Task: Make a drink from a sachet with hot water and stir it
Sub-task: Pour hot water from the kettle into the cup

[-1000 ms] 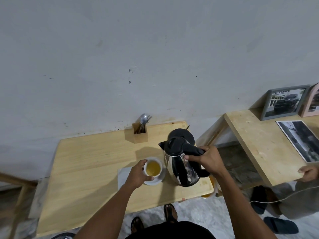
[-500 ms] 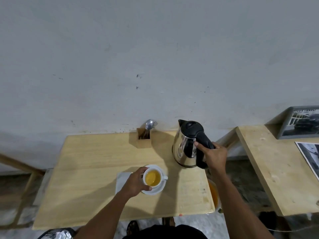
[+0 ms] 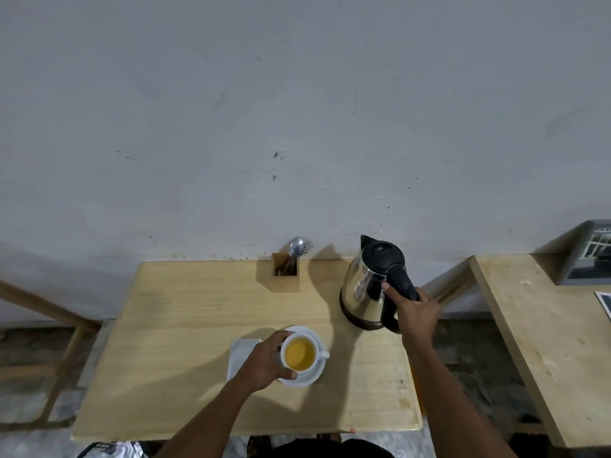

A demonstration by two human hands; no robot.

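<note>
Since a second ago the kettle [image 3: 370, 285] has gone from tilted over the cup to standing upright on the table [image 3: 185, 328], at about two o'clock from the cup [image 3: 299, 353], near the far right corner. The right hand [image 3: 415, 314] is wrapped around the black handle, fingers curled closed on it, thumb reaching toward the steel body. The left hand [image 3: 264, 361] cups the near-left side of the white cup, fingers narrow and touching its wall and rim. The cup sits on a white saucer [image 3: 307, 378], filled with yellow-orange liquid, its small handle pointing to three o'clock. A white napkin [image 3: 239, 353] lies just beside the saucer at nine o'clock, partly under the left hand. At twelve o'clock from the cup, against the wall, stands a small wooden holder [image 3: 286, 280] with a spoon [image 3: 295, 248] and a fork in it. The table is pale, bare wood with rounded corners, and shadows of the arms fall across it. Behind it rises a plain grey wall [image 3: 297, 110] with small dark specks and scuffs along its foot. At three o'clock a second wooden table [image 3: 535, 342] stands apart, with a framed picture [image 3: 588, 256] leaning at its far edge. The floor below looks like mottled grey stone.
</note>
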